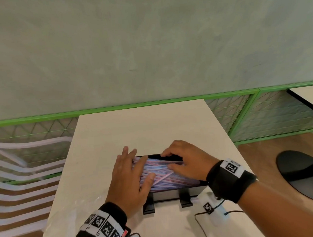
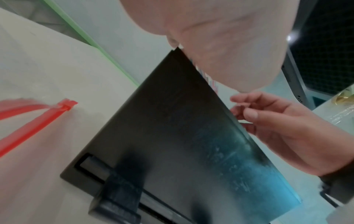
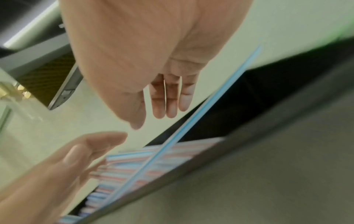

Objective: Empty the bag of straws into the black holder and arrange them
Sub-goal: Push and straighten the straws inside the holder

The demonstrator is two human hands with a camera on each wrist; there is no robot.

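The black holder (image 1: 172, 194) stands on the pale table (image 1: 134, 128), with several pink and blue striped straws (image 1: 163, 178) lying across it at mixed angles. My left hand (image 1: 129, 172) lies flat with straight fingers against the left ends of the straws. My right hand (image 1: 185, 163) hovers over the right end, its bent fingertips touching the far rim and the straws. In the right wrist view one blue straw (image 3: 191, 121) slants up over the striped straws (image 3: 153, 163), and nothing sits between my right hand's (image 3: 153, 60) thumb and fingers. The clear bag (image 1: 75, 209) lies flat at the near left, its red zip strip (image 2: 38, 119) beside the holder (image 2: 172, 136).
A white slatted chair (image 1: 21, 176) stands left of the table. A green railing (image 1: 151, 104) runs along the wall behind. A black round base (image 1: 299, 173) sits on the floor at right. A black cable and a white tagged unit (image 1: 214, 210) lie near the holder's right foot.
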